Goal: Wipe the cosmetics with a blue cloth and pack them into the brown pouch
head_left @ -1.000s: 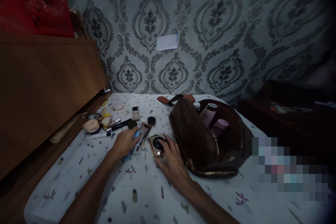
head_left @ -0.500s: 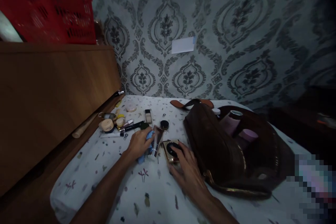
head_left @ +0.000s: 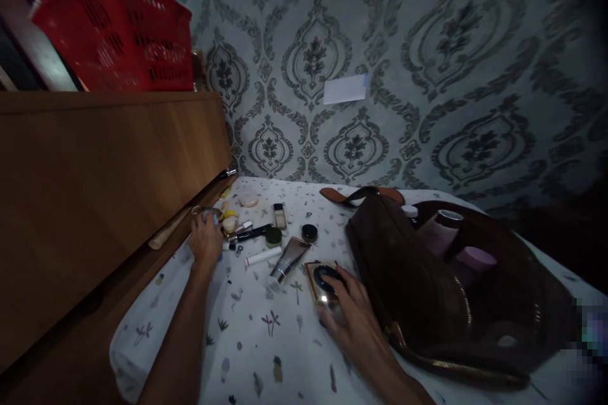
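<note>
My left hand (head_left: 206, 240) is closed round a blue cloth-like piece (head_left: 216, 219), most of it hidden by the fingers. It is over the left end of a cluster of cosmetics, by a round yellowish jar (head_left: 229, 224). My right hand (head_left: 354, 307) grips a square gold compact case (head_left: 313, 278) with a dark round centre, fingers on top and thumb at its near edge. Between the hands lie a silvery-brown squeeze tube (head_left: 291, 258), a white stick (head_left: 263, 256), a dark green-lidded jar (head_left: 273, 237), a black round pot (head_left: 310, 232) and a black tube (head_left: 253, 232).
A brown leather bag (head_left: 394, 266) gapes on the right, with pink-capped bottles (head_left: 477, 258) inside. A foundation bottle (head_left: 280, 216) and a pale round compact (head_left: 248, 199) lie farther back. A wooden cabinet (head_left: 109, 164) bounds the left, with a red basket (head_left: 128, 31) on top.
My left hand has moved left with the blue piece, from beside the squeeze tube to the cosmetics cluster. The white stick and green-lidded jar now show fully. My right hand stays at the compact case.
</note>
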